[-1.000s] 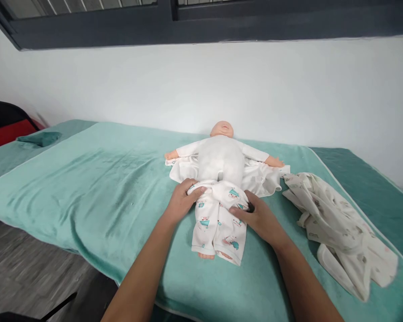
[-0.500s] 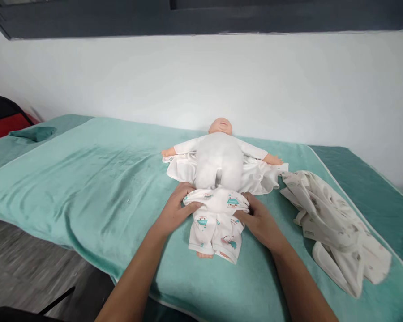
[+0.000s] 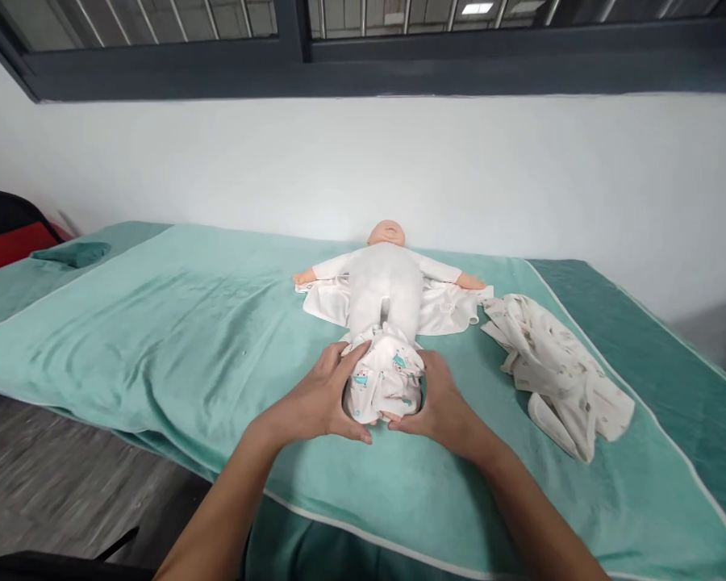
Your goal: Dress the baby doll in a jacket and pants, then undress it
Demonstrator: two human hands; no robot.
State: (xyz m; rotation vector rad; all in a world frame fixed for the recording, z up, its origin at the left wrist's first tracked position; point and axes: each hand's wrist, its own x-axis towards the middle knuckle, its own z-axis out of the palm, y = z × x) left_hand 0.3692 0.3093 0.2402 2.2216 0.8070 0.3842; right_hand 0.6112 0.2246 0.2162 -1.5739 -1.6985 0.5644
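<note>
A baby doll (image 3: 387, 278) with a white cloth body lies on its back, head toward the wall and arms spread. White printed baby trousers (image 3: 384, 383) are bunched around its lower legs, and its toes barely show below them. My left hand (image 3: 323, 395) curves around the left side of the trousers, fingers on the upper edge, thumb by the feet. On the opposite side my right hand (image 3: 441, 403) grips the bunched cloth, its thumb near the toes; its other fingers are partly hidden. A white garment (image 3: 451, 307) lies spread beneath the doll's back and arms.
A crumpled white printed garment (image 3: 557, 375) lies right of the doll on a green blanket (image 3: 187, 323). The bed's near edge runs below my arms. A white wall (image 3: 339, 161) and a dark window frame (image 3: 369, 73) stand behind; a red and black object (image 3: 12, 234) is far left.
The trousers, spread down the legs before, are now gathered into a short bunch. Both thumbs have moved down toward the feet. The view has tilted up, showing more window.
</note>
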